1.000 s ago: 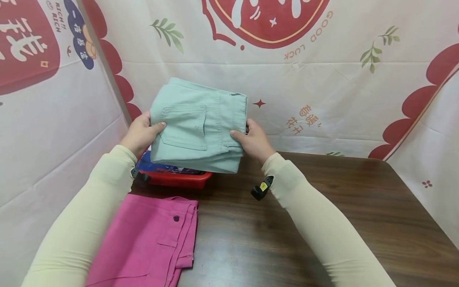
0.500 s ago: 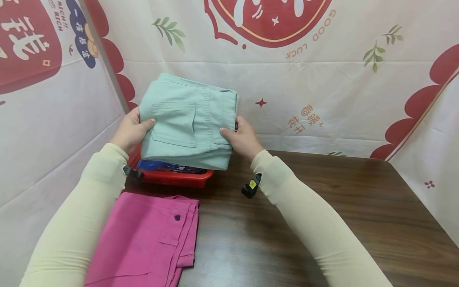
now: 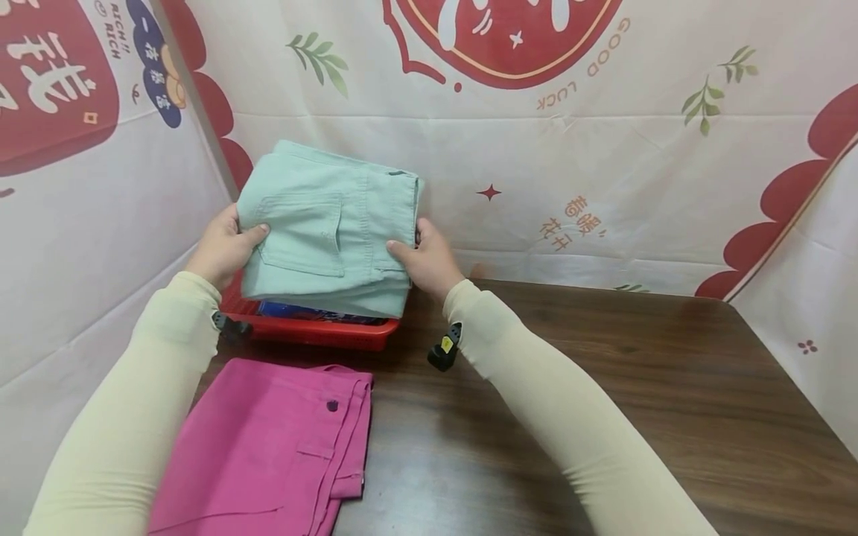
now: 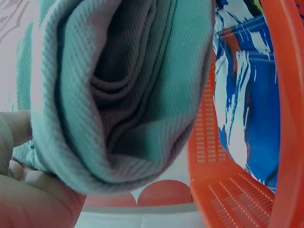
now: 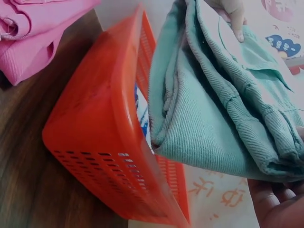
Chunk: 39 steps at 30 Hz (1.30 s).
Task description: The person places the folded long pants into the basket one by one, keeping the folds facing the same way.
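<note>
Pair of pale mint-green twill trousers [image 3: 315, 238], folded into a thick, roughly rectangular bundle with a bunch of layers stacked up (the left wrist view looks right into the fold). 1 stitched patch pocket [image 3: 302, 234] faces the head camera, and the waistband [image 3: 394, 216] is at the right end. The whole thing's held up at a tilt over a red slotted plastic basket [image 3: 342, 333] with blue-and-white patterned fabric [image 4: 256, 104] inside. Left hand [image 3: 223, 247] grips the folded end, thumb near the pocket; right hand [image 3: 432, 260] holds the waistband end, thumb on the front.
</note>
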Motion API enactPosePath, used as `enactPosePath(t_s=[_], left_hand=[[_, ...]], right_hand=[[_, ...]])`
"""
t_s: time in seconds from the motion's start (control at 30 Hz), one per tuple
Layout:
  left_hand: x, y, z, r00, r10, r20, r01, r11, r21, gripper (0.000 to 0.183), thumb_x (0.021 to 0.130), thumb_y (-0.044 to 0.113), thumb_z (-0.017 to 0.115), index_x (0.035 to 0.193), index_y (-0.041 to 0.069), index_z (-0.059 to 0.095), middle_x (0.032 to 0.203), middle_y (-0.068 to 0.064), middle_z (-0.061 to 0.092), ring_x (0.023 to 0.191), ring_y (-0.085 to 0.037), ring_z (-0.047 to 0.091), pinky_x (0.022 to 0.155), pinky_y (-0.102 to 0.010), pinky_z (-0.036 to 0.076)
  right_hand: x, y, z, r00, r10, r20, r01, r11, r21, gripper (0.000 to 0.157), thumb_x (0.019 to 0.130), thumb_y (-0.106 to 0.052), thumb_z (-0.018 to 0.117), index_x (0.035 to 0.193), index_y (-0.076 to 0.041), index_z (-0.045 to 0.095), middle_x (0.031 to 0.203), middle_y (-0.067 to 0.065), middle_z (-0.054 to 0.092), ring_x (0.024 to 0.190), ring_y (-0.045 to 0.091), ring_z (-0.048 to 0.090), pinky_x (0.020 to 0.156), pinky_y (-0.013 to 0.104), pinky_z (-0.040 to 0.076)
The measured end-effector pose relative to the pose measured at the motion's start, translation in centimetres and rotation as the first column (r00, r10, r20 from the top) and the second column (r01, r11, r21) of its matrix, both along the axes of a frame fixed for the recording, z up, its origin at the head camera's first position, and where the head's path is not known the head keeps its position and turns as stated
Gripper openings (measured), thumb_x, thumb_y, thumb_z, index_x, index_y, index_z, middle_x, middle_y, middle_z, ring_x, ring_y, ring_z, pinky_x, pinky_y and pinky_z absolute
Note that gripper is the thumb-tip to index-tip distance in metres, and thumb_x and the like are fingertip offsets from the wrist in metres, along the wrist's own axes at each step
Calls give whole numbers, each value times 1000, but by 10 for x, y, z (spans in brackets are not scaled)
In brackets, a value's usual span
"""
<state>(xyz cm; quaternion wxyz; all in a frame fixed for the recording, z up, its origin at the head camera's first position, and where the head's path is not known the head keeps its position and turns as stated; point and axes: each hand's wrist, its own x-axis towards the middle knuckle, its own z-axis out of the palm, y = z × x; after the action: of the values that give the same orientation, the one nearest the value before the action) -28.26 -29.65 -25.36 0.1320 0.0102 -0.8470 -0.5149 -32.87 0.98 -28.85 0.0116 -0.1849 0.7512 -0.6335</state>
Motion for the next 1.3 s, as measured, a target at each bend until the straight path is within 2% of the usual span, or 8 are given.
enactPosePath(t_s=[0.47, 0.77, 0.9, 1.0, 1.1, 1.3], left_hand=[[3, -19, -4, 999, 30, 27, -30, 999, -24, 58, 104, 24, 51, 153, 2, 29, 149, -18, 39, 134, -27, 36, 113, -47, 29], [-5, -23, -21, 997, 34, 69, -35, 999, 12, 57, 104, 22, 51, 153, 3, 29, 149, -17, 39, 133, -27, 37, 113, -47, 30], [-10, -20, -31, 995, 54, 83, -55, 998, 13, 55, 104, 22, 50, 152, 1, 31, 146, -18, 41, 129, -27, 40, 110, -48, 33], [-13, -19, -37, 991, 92, 94, -94, 995, 16, 54, 104, 21, 50, 151, 1, 32, 145, -20, 42, 126, -29, 41, 109, -50, 34], [-15, -17, -42, 988, 120, 100, -121, 993, 11, 54, 103, 19, 50, 150, 0, 33, 146, -21, 42, 128, -31, 40, 110, -51, 32], [-16, -15, -49, 984, 132, 117, -131, 991, -21, 53, 104, 19, 49, 150, -1, 33, 148, -23, 39, 134, -34, 35, 114, -52, 27]], right_hand=[[-2, -24, -13, 1000, -11, -18, 11, 1000, -27, 40, 96, -18, 67, 131, -8, 51, 117, 7, 65, 101, 18, 64, 89, 35, 53], [-5, -28, -29, 999, -33, -4, 33, 999, 28, 38, 98, -22, 65, 129, -9, 49, 118, 7, 63, 107, 19, 61, 94, 37, 50], [-7, -28, -36, 998, -48, -30, 51, 995, 83, 35, 99, -21, 62, 129, -7, 49, 119, 8, 62, 109, 19, 59, 95, 38, 49], [-7, -29, -40, 997, -55, -54, 63, 986, 154, 36, 99, -20, 61, 130, -5, 48, 122, 9, 61, 111, 20, 58, 97, 39, 48], [-7, -30, -42, 997, -62, -45, 70, 973, 220, 38, 100, -20, 60, 132, -5, 47, 124, 10, 59, 112, 21, 57, 98, 40, 47], [-11, -30, -46, 998, -55, -35, 64, 945, 322, 45, 101, -22, 58, 139, -5, 41, 130, 11, 57, 114, 20, 55, 101, 40, 46]])
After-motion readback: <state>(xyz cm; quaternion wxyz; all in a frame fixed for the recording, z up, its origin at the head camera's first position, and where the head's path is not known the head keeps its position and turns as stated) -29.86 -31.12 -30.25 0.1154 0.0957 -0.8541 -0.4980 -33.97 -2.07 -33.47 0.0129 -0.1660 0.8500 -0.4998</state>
